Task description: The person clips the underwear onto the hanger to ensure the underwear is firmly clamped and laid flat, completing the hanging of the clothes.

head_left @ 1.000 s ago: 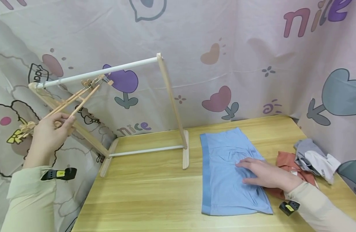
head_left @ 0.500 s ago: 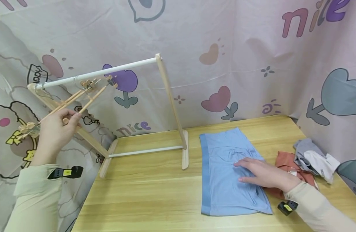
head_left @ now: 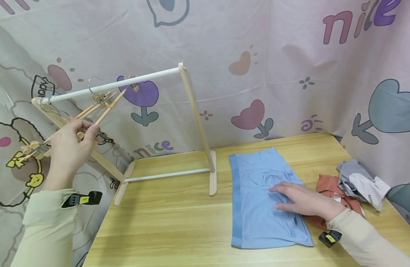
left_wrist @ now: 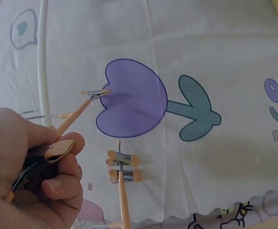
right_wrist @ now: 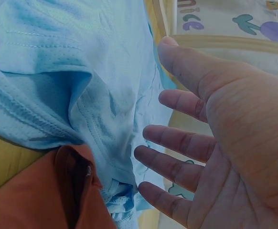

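Note:
My left hand (head_left: 73,148) grips a wooden clip hanger (head_left: 111,104) just below the drying rack's top bar. Its far clip (left_wrist: 96,94) sticks out past my fingers in the left wrist view. The hook shows by the white bar (left_wrist: 43,71); I cannot tell whether they touch. Spread on the table, a pair of light blue shorts (head_left: 253,211) has its darker waistband turned to the left. My right hand (head_left: 305,200) is over the shorts, fingers extended and apart, holding nothing. The right wrist view shows its fingers beside the cloth (right_wrist: 115,95).
The wooden rack (head_left: 196,111) stands at the table's back left. Other clip hangers with clips (head_left: 101,99) hang near its left end. Rust-red cloth (head_left: 328,183) lies partly beneath the right arm, beside a grey and white garment (head_left: 361,181). A patterned curtain (head_left: 285,107) backs the table.
My left hand has moved right and slightly up with the hanger, whose far clip now reaches the top bar. The right hand has stayed nearly still over the shorts.

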The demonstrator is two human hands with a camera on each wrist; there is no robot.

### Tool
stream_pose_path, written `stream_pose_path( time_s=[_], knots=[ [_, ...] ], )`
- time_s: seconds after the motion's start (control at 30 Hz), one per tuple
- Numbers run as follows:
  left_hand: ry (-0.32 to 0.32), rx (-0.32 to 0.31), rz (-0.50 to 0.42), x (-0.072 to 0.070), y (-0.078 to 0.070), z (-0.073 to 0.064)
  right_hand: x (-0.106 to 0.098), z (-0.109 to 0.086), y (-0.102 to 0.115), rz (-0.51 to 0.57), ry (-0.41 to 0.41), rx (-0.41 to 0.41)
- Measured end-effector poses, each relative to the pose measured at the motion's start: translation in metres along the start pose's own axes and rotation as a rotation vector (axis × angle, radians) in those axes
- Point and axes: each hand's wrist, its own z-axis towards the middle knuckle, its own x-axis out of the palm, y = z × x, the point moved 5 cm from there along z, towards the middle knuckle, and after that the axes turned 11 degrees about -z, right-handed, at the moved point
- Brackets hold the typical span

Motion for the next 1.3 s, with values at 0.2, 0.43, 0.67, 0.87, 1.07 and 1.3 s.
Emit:
stream_pose_path(
  time_s=[0.2, 0.43, 0.67, 0.87, 1.07, 1.3],
  knots=[
    [-0.041, 0.037, -0.031, 0.003, -0.01, -0.009, 0.001, -0.001, -0.001, -0.005, -0.004, 0.001],
    [-0.037, 0.029, -0.044, 0.006, -0.02, -0.023, 0.002, -0.002, -0.002, -0.003, 0.001, 0.007],
    [0.005, 0.055, -0.035, 0.012, -0.03, -0.042, 0.003, -0.003, -0.003, -0.009, -0.001, 0.01],
    [0.041, 0.092, -0.088, 0.021, -0.035, -0.063, 0.004, -0.003, -0.003, -0.009, 0.001, 0.006],
    [0.071, 0.077, -0.147, 0.033, -0.035, -0.095, 0.003, -0.002, -0.002, -0.014, 0.012, 0.001],
    [0.109, 0.091, -0.211, 0.046, -0.039, -0.135, 0.003, -0.001, 0.0, 0.001, 0.028, 0.004]
  ],
)
